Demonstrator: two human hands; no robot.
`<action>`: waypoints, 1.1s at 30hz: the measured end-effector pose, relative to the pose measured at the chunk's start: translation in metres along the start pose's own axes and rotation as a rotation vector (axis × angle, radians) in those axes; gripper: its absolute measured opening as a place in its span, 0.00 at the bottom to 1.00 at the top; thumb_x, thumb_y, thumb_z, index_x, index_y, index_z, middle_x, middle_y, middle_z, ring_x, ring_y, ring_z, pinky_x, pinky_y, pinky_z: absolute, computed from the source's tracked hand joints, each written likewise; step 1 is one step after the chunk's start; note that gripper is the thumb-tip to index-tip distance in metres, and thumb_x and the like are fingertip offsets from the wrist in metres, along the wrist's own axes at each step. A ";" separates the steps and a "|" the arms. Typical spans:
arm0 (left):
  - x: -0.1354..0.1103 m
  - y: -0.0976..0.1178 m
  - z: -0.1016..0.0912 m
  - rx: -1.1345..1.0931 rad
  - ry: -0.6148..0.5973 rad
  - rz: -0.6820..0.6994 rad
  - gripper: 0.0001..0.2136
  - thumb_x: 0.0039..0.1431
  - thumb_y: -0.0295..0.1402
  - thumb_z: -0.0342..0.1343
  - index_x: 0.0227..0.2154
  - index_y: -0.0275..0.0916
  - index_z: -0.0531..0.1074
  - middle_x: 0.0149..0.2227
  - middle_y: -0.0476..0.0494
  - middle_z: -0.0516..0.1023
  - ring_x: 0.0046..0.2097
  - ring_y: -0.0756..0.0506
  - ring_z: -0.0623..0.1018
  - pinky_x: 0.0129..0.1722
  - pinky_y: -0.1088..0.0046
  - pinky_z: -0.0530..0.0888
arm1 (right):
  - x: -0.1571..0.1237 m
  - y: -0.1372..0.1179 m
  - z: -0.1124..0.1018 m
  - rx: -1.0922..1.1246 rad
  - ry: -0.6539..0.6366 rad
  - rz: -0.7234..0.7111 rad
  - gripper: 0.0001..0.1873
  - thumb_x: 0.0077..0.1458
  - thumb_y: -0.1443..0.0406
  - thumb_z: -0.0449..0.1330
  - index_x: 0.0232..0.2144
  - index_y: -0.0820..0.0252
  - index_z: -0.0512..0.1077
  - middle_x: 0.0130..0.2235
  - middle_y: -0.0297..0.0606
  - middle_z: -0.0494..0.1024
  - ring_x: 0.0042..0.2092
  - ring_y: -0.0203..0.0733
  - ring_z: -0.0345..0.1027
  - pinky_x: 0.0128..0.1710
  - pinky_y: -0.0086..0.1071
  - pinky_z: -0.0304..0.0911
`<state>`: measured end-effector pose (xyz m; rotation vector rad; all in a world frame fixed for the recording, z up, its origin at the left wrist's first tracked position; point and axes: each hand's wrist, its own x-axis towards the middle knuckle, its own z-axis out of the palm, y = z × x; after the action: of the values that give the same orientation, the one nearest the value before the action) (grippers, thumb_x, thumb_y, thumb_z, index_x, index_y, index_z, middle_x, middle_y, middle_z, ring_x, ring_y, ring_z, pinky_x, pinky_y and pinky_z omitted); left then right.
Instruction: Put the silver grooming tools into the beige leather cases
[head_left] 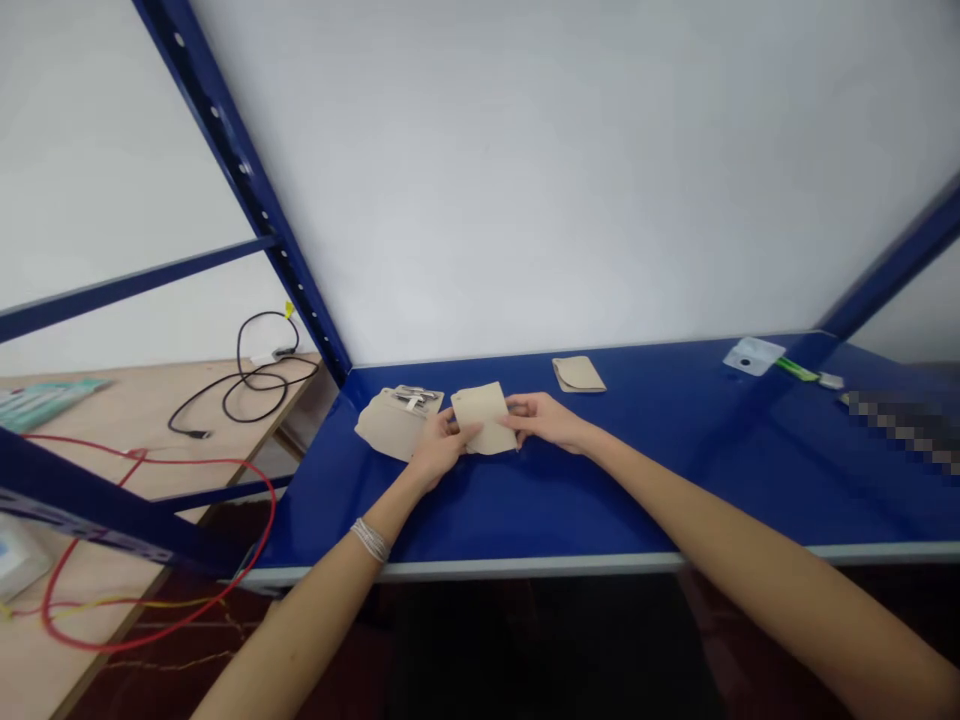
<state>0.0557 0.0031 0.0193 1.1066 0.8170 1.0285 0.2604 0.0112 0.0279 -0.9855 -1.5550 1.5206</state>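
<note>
Between my two hands is a small beige card (482, 415), tilted up a little over the blue shelf. My left hand (439, 447) pinches its left edge, thumb on the near face. On the right edge, my right hand (541, 420) grips it with thumb and fingers; some fingertips are hidden behind it. Just left of my left hand lies a pile of beige cards (390, 428), with small shiny metal pieces (415, 397) and a white bit on top. Farther back to the right rests a folded beige piece (579, 374), apart from both hands.
The blue shelf (600, 490) has a pale front edge and blue uprights (247, 180). At its right lie a whitish packet (754, 355), a green tool (796, 370) and a dark blurred object (907, 425). Black cable (255, 375) and red cable (274, 500) lie left.
</note>
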 end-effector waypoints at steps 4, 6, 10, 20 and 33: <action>-0.003 0.003 0.002 0.044 0.017 -0.003 0.28 0.40 0.34 0.72 0.46 0.34 0.73 0.37 0.36 0.82 0.36 0.40 0.82 0.37 0.65 0.78 | 0.000 0.001 0.006 -0.079 0.032 -0.038 0.26 0.48 0.55 0.68 0.46 0.65 0.74 0.34 0.41 0.81 0.28 0.37 0.72 0.24 0.29 0.71; -0.004 0.004 0.002 0.076 0.035 -0.006 0.25 0.40 0.35 0.72 0.43 0.33 0.74 0.37 0.36 0.82 0.35 0.41 0.81 0.36 0.65 0.78 | -0.001 0.000 0.007 -0.086 0.044 -0.032 0.25 0.48 0.55 0.68 0.45 0.66 0.75 0.32 0.41 0.81 0.27 0.36 0.71 0.23 0.28 0.70; -0.003 0.003 0.002 0.108 0.043 -0.006 0.20 0.46 0.42 0.68 0.39 0.33 0.76 0.37 0.35 0.82 0.34 0.43 0.81 0.33 0.68 0.78 | -0.003 -0.004 0.007 -0.091 0.025 0.010 0.24 0.47 0.56 0.69 0.43 0.67 0.76 0.32 0.42 0.81 0.26 0.37 0.72 0.22 0.28 0.71; 0.003 -0.004 -0.004 0.347 0.137 0.179 0.11 0.50 0.37 0.65 0.32 0.34 0.76 0.30 0.39 0.80 0.29 0.45 0.79 0.29 0.71 0.76 | 0.000 0.001 0.001 -0.147 0.072 0.053 0.26 0.49 0.61 0.68 0.49 0.64 0.71 0.38 0.44 0.82 0.17 0.31 0.64 0.12 0.26 0.64; 0.003 -0.001 -0.006 0.384 0.263 0.143 0.10 0.55 0.34 0.61 0.38 0.35 0.70 0.29 0.43 0.77 0.16 0.50 0.73 0.13 0.76 0.66 | 0.000 0.000 -0.003 -0.078 0.084 0.015 0.23 0.47 0.64 0.68 0.46 0.65 0.72 0.38 0.43 0.81 0.24 0.31 0.67 0.16 0.23 0.63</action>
<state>0.0512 0.0081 0.0167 1.3866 1.1952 1.1831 0.2629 0.0125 0.0284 -1.0939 -1.5607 1.4194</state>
